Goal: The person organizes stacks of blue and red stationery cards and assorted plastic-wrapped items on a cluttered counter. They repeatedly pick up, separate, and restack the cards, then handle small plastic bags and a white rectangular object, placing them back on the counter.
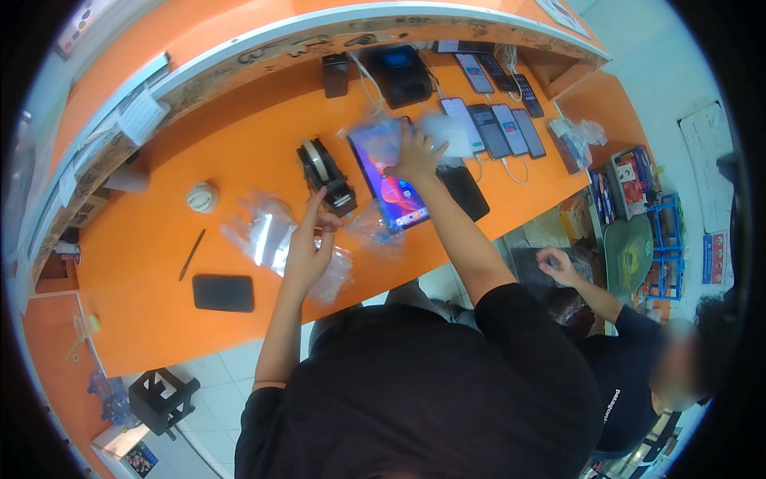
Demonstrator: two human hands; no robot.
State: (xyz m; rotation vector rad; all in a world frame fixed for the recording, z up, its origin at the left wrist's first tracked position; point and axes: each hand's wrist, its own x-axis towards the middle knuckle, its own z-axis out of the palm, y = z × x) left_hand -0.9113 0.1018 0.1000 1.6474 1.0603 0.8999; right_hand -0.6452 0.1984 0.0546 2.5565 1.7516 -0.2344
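My right hand (417, 157) is over the upper part of a lit tablet (398, 194), fingers spread. Crumpled clear plastic (377, 139) lies under and left of it, and a blurred whitish plastic piece (452, 135) is by its fingertips. Whether the hand touches either is unclear. My left hand (310, 254) hovers beside a black tape dispenser (326, 173), its index finger pointing toward the dispenser's near end and nothing visible in its grasp. Below that hand lie clear plastic bags (269, 233). More crumpled plastic wrap (378, 226) sits at the tablet's lower left corner.
Several phones (492, 129) with white cables lie at the back right. A dark device (464, 191) lies right of the tablet. On the left are a black phone (223, 293), a pen (192, 255) and a white roll (202, 197). Another person's hand (562, 268) is at right.
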